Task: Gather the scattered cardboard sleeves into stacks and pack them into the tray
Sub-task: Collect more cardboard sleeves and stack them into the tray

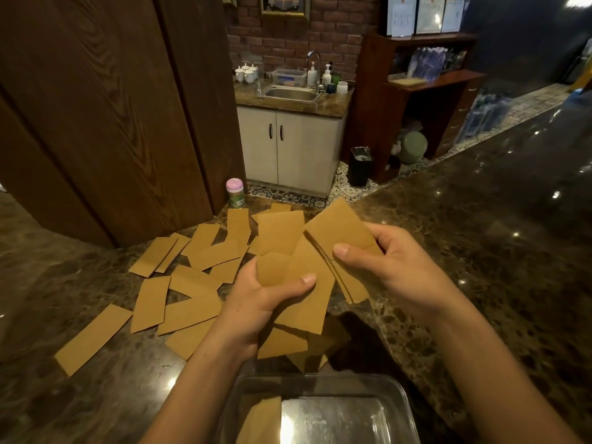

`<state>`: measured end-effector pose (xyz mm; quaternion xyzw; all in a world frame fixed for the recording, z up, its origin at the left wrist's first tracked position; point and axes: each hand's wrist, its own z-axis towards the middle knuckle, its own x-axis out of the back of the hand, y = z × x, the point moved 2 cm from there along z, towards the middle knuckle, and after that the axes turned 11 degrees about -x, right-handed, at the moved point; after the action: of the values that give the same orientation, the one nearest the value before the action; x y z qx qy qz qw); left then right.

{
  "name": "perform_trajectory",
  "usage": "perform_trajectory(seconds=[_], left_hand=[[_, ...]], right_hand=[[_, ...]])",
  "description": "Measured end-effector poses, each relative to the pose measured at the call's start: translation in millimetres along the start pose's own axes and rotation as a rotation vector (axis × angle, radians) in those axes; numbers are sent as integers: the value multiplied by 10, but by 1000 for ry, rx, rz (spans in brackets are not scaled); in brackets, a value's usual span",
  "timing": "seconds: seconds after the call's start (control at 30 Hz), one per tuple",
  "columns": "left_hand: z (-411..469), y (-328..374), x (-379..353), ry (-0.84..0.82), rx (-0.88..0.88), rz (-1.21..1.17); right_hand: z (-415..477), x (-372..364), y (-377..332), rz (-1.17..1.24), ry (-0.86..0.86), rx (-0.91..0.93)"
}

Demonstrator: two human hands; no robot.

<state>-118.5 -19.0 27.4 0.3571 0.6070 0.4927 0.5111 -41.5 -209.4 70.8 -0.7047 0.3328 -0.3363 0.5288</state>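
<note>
One dark marble counter [480, 251] spreads under both hands. Below the wrists, nearest the person, sits a clear plastic tray [407, 408]; a single sleeve [261, 421] leans in its left part. Many flat brown sleeves [189, 283] lie scattered to the left of the left hand and beyond both hands, overlapping at odd angles. A few more [282, 344] lie on the counter directly beneath the left hand, between it and the tray.

The right hand [400, 267] grips a fanned bunch [336, 229] of sleeves, raised above the counter, with the thumb [349, 253] pressed on top and the fingers curled underneath. The left hand [256, 302] holds a smaller bunch [307, 302] the same way, thumb [298, 283] across its face. The two bunches overlap between the hands, the right one's edges lying against the left one. How many sleeves each holds cannot be told.

Beyond the scattered sleeves, far from either hand, stands a small jar [235, 193] with a pink lid.
</note>
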Motion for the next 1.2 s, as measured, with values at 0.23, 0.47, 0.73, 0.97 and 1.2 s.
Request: perform_trajectory(seconds=[0.23, 0.47, 0.73, 0.97, 1.2], left_hand=[[29, -81, 77, 55, -9, -4], [89, -3, 48, 181, -115, -142], [107, -23, 46, 145, -104, -39], [47, 19, -51, 40, -53, -45], [56, -27, -54, 151, -81, -63]], right_hand=[[94, -41, 73, 167, 99, -64], [-45, -217, 262, 207, 102, -79], [-121, -163, 288, 118, 41, -66], [-59, -90, 167, 104, 83, 25], [-98, -260, 300, 277, 181, 21]])
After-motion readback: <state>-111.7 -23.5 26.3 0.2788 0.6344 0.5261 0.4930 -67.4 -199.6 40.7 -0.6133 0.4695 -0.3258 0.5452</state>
